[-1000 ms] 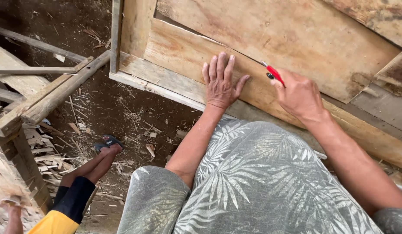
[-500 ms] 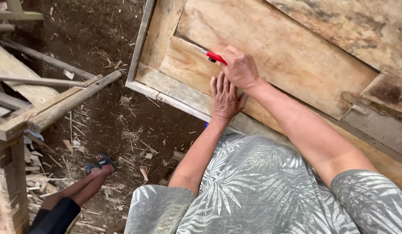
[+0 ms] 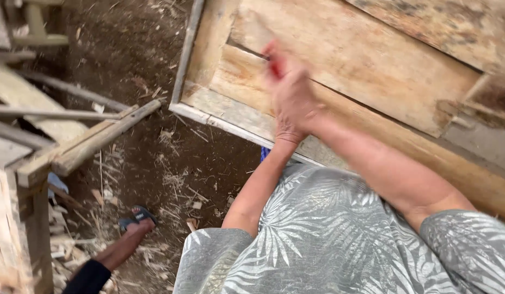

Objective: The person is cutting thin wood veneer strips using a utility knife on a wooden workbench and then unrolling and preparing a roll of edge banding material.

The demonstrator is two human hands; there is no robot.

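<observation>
Head view: right hand blurred, fingers clamped on red pencil, tip against wooden panel near groove running upper left to lower right. Left hand mostly hidden beneath; finger state cannot be told.

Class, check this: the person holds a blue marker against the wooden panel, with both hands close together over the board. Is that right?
Not quite. The head view shows the marker is red, not blue. The rest stands: the right hand holds it against the wooden panel, with the left hand close beneath it.
</observation>
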